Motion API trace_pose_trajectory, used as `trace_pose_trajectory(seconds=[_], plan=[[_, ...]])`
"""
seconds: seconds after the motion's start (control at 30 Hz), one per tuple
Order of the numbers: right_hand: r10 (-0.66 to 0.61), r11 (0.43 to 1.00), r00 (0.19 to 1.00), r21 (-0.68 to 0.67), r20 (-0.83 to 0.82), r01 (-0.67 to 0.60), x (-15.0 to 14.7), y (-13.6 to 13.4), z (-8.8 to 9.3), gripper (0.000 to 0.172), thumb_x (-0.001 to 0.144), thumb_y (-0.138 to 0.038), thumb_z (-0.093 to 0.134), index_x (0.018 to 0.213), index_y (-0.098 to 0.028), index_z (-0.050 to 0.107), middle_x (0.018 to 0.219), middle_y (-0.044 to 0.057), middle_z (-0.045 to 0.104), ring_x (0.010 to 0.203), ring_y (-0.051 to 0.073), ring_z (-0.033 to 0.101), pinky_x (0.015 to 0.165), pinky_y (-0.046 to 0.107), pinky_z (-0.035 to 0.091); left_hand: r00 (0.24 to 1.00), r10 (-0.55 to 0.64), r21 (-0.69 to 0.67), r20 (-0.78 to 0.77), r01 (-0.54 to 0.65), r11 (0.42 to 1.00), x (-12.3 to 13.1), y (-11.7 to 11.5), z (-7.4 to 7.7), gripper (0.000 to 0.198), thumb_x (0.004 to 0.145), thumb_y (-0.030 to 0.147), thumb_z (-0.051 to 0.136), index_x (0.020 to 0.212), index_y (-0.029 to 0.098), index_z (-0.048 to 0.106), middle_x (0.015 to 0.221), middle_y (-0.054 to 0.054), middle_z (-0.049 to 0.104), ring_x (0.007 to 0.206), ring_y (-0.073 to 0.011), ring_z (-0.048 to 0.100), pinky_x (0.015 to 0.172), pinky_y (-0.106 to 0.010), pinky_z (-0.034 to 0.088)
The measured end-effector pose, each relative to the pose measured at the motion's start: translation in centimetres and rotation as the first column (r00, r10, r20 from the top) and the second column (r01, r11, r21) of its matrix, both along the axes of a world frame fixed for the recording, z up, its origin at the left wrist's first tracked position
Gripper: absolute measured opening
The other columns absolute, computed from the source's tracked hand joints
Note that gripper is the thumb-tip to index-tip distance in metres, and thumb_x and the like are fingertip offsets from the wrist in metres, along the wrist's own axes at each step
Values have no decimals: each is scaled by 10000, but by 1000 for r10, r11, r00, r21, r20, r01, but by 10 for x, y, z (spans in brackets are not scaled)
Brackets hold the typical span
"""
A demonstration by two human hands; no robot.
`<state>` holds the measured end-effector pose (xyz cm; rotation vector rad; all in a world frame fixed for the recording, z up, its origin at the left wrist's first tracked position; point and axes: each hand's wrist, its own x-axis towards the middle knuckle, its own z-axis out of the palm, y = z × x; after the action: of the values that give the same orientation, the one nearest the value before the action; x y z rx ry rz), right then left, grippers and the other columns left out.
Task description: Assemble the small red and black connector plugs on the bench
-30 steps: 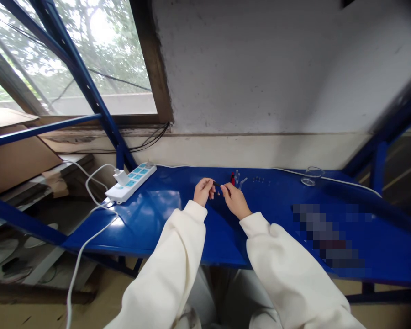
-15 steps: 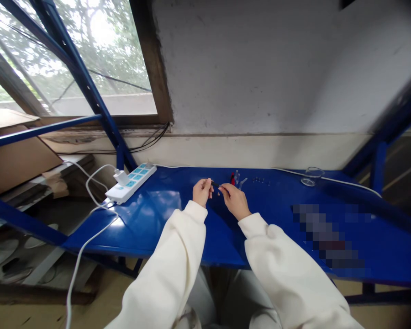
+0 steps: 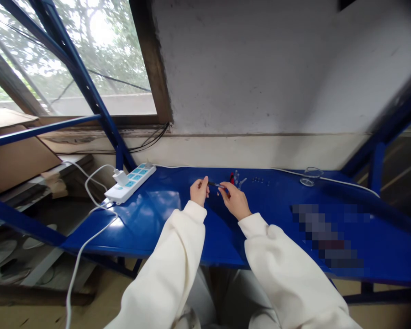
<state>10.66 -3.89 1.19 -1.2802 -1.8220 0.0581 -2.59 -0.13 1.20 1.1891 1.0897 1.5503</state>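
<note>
Both hands at a slim dark rod (image 3: 213,184), held level above the table (image 3: 150,228), well right of the power strip (image 3: 128,186). Left hand (image 3: 198,191), the one nearer the strip: thumb and fingers pinched on the rod's dark end. Right hand (image 3: 235,200), farther from the strip: fingertips closed on the paler end; exact contact too small to tell. Step in hand, by my reading: fine two-handed fitting or parting of the rod — which, cannot tell. Next move likely calls for a steady left pinch, ends in line, light right fingertips. Room: tabletop stretches between strip and left hand, good for sideways motion. Tighter beyond the rod from the strip — red piece (image 3: 232,177) and clear tubes (image 3: 236,176) lie just past the right fingertips, easily knocked.
</note>
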Motion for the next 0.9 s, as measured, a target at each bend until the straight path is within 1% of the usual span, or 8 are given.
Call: trace_pose_trajectory(seconds=[0.13, 0.3, 0.37, 0.43, 0.57, 0.63, 0.77, 0.9], plan=[[3, 1000, 1000, -7, -12, -3, 0, 0, 0, 296, 841, -332, 367, 1023, -197, 557, 967, 70, 621, 709, 144, 590, 641, 246, 433, 999, -51, -10, 5, 51, 999, 1, -1, 2, 404, 689, 526, 522, 563, 153, 428, 430, 47, 461, 302, -32, 371, 329, -167, 276], [-39, 999, 999, -29, -29, 38, 3, 2, 0, 264, 822, -307, 386, 977, -189, 564, 886, 63, 628, 658, 139, 574, 594, 240, 416, 967, -252, -15, -23, 252, 968, 5, -2, 2, 364, 667, 491, 564, 742, 137, 527, 565, 14, 555, 334, -41, 430, 331, -169, 300], [-39, 998, 999, -40, -18, 38, 5, 2, 0, 248, 814, -299, 396, 957, -190, 567, 866, 60, 622, 641, 135, 562, 591, 238, 410, 958, -285, -11, -41, 285, 959, 6, -2, 1, 348, 656, 462, 588, 757, 134, 530, 587, 7, 567, 335, -43, 435, 329, -172, 299], [-19, 998, 1000, -67, 16, 20, 9, 3, 0, 211, 794, -290, 426, 896, -191, 583, 842, 57, 610, 636, 131, 551, 589, 236, 405, 975, -222, -4, -29, 222, 975, 5, 0, 1, 329, 653, 441, 595, 745, 135, 520, 573, 14, 557, 325, -40, 422, 322, -174, 285], [-13, 976, 997, -217, 72, 29, 24, 4, -2, 125, 727, -271, 508, 748, -191, 601, 721, 33, 586, 601, 129, 532, 562, 234, 390, 1000, 1, -23, 13, -1, 1000, 3, 3, 1, 292, 664, 417, 582, 720, 143, 497, 569, 25, 541, 323, -31, 396, 322, -174, 264], [-70, 946, 996, -313, 49, 81, 34, 4, -4, 106, 708, -258, 527, 743, -190, 600, 659, 21, 590, 574, 130, 532, 545, 233, 383, 1000, 21, -30, -11, -21, 999, 4, 3, -1, 271, 658, 392, 590, 709, 143, 497, 585, 15, 554, 355, -35, 415, 354, -176, 297], [-223, 896, 974, -384, 47, 223, 49, 6, -8, 76, 673, -241, 559, 709, -188, 600, 671, 38, 627, 606, 155, 565, 525, 237, 367, 976, -99, 17, -194, 104, 994, 17, -1, -11, 225, 622, 337, 623, 662, 143, 516, 531, 17, 534, 449, -64, 469, 458, -191, 363], [-309, 885, 948, -345, 69, 314, 55, 8, -14, 63, 659, -248, 580, 654, -189, 602, 644, 56, 636, 591, 168, 576, 500, 239, 348, 862, -91, 89, -499, 156, 984, 39, -2, -18, 171, 612, 311, 625, 650, 156, 565, 554, 18, 538, 485, -69, 452, 495, -199, 351]])
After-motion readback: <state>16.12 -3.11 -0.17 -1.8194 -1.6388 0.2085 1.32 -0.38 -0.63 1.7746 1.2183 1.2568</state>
